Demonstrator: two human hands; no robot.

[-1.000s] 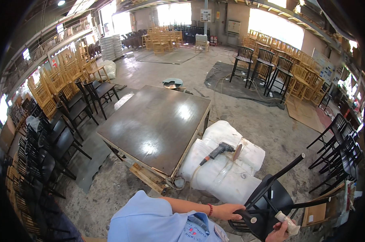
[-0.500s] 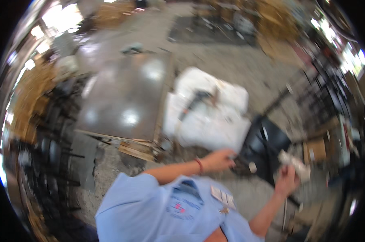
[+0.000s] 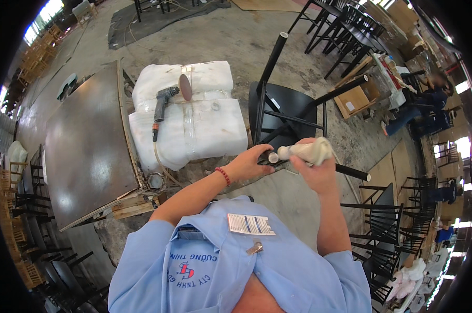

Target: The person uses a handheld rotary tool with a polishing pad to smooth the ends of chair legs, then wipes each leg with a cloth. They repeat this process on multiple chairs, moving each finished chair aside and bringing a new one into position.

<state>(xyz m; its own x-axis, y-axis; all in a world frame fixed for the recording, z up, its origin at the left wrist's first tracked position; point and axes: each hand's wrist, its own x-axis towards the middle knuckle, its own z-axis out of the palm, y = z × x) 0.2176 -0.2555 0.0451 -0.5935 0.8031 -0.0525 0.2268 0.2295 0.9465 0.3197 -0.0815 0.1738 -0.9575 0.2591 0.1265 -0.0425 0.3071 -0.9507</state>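
Note:
A black wooden chair point(image 3: 298, 99) stands upturned in front of me, its legs pointing up and outward with pale round ends. My left hand point(image 3: 249, 164) curls its thumb and fingers around the end of the nearest chair leg point(image 3: 273, 157). In my right hand point(image 3: 319, 175) is a cream, cloth-like bundle point(image 3: 317, 151), narrowing to a blunt pale tip. That tip is close beside the leg end; whether they touch I cannot tell. What the bundle may wrap is hidden.
Left of the chair, white wrapped padding point(image 3: 215, 125) carries a power sander point(image 3: 165, 101) with a round disc and hose. A brown-topped table point(image 3: 90, 156) stands farther left. Black chairs point(image 3: 379, 214) and a cardboard box point(image 3: 353, 101) are at right, with a co-worker point(image 3: 429, 104) beyond.
My view has turned right, bringing the chair to the middle. My right hand has brought the cream bundle in beside the leg end, and my left hand has closed around that leg.

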